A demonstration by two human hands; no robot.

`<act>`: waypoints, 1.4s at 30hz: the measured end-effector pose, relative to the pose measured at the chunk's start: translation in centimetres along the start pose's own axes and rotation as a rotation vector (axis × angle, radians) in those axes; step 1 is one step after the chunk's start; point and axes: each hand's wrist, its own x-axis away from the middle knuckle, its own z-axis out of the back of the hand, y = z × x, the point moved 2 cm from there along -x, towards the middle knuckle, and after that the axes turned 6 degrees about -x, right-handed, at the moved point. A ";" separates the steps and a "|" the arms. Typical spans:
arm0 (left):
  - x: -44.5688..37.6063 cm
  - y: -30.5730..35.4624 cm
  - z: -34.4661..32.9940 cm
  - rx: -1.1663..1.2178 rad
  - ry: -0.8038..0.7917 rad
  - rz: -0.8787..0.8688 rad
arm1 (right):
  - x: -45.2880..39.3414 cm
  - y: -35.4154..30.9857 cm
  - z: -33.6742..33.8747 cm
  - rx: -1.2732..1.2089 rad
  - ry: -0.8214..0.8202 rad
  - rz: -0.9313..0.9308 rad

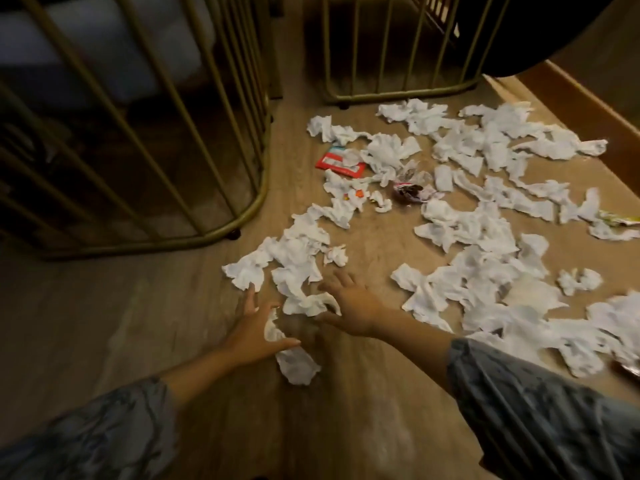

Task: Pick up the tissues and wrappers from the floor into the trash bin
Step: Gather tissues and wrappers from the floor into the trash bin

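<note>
The left hand [254,332] has fingers spread, a crumpled tissue [298,365] lying just under them; the right hand [349,306] is splayed too, tissues [298,271] on the floor between both. Best to scoop inward together, gathering loosely; no trash bin is visible
</note>
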 end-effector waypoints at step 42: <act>-9.1 -9.2 -1.6 0.507 0.580 0.051 | -4.0 4.0 -7.4 -0.494 0.694 0.011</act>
